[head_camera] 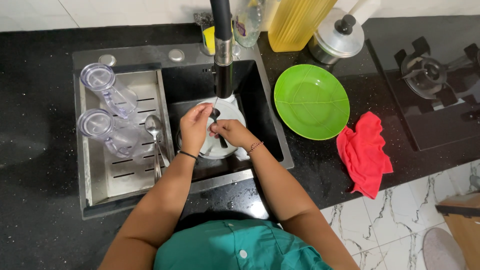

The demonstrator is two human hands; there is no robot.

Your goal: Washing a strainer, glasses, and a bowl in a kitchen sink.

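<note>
Over the black sink (260, 107), under the dark faucet (223, 55), both hands meet around a small metal spoon (215, 118). My left hand (194, 126) pinches its bowl end from the left. My right hand (229, 132) grips the handle, which points down toward me. A thin stream of water falls from the faucet onto the spoon. Beneath the hands a white plate (233, 114) lies in the sink basin.
A drain tray (131, 172) on the left holds two clear jugs (107, 90) and two spoons (155, 131). A green plate (311, 101) and a red cloth (364, 152) lie on the black counter at right. A lidded steel pot (336, 39), a yellow container and a gas stove (434, 75) stand behind.
</note>
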